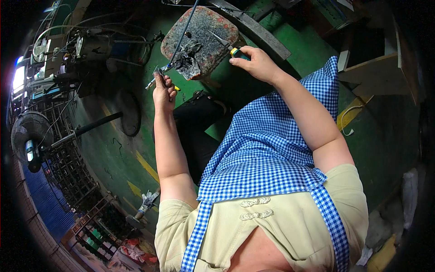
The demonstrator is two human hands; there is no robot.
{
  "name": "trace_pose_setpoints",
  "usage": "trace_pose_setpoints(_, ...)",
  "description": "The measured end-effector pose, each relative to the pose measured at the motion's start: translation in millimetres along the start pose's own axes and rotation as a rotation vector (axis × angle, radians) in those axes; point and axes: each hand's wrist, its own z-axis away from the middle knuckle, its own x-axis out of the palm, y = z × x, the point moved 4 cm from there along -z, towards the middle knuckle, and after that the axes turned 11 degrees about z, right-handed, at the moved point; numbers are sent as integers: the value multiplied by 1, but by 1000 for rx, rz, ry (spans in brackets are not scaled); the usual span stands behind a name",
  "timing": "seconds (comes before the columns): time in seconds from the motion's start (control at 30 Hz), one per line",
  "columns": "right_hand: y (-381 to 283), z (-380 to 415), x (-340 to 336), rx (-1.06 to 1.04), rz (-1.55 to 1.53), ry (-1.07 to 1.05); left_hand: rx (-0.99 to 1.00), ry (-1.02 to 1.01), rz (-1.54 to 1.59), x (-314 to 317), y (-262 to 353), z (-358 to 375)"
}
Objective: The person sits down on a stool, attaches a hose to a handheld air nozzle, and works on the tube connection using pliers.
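My left hand (164,90) is closed round a small metal air-gun-like tool (158,75), which joins a dark blue hose (183,34) running up across the view. Something yellow shows beside that hand. My right hand (256,63) grips long-nose pliers (235,51) with green and yellow handles, their thin tips pointing up and left over a worn, speckled stool seat (213,27). A crumpled dark grey cloth or wad (189,56) lies on the seat's near left part, between my hands.
A grey metal beam (258,31) runs behind the stool. At left are a fan (31,131), a round black base (124,113) with a pole, and machinery with hoses. A wooden table or box (378,75) stands at right. The floor (376,131) is green with yellow lines.
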Motion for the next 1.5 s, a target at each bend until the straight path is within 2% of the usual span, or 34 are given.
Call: trace_pose_setpoints(1.5, 1, -1, 0, 15, 29, -30, 7, 13, -27, 1, 0, -2)
